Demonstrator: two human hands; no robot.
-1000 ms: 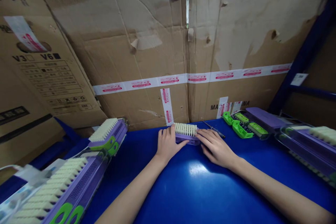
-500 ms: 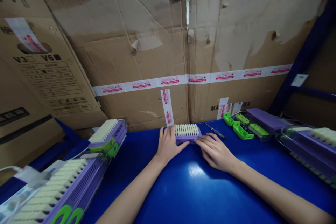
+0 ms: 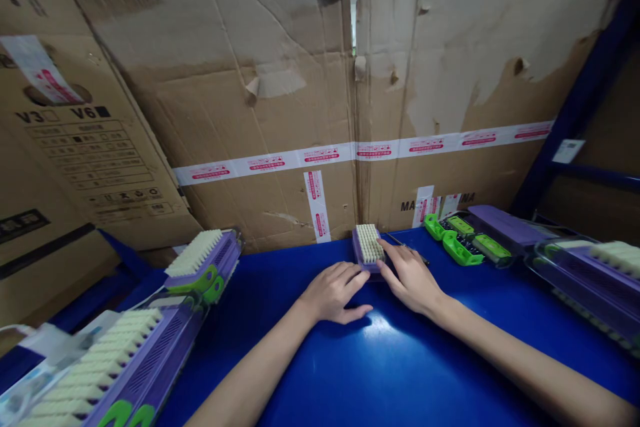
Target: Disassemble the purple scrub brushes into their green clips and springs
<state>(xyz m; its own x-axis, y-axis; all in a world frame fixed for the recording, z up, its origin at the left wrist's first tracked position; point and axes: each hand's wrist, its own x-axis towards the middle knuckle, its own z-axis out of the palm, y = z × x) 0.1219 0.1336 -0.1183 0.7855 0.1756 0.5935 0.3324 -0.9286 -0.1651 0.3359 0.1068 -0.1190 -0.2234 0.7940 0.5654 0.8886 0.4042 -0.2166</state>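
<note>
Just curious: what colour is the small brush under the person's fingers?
The brush has a purple body with cream-white bristles, seen in the head view.

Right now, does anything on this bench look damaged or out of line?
The cardboard wall behind the blue table is torn and peeling, its top layer stripped away at upper right. The small purple brush between the left hand and right hand lies end-on to the wall.
</note>
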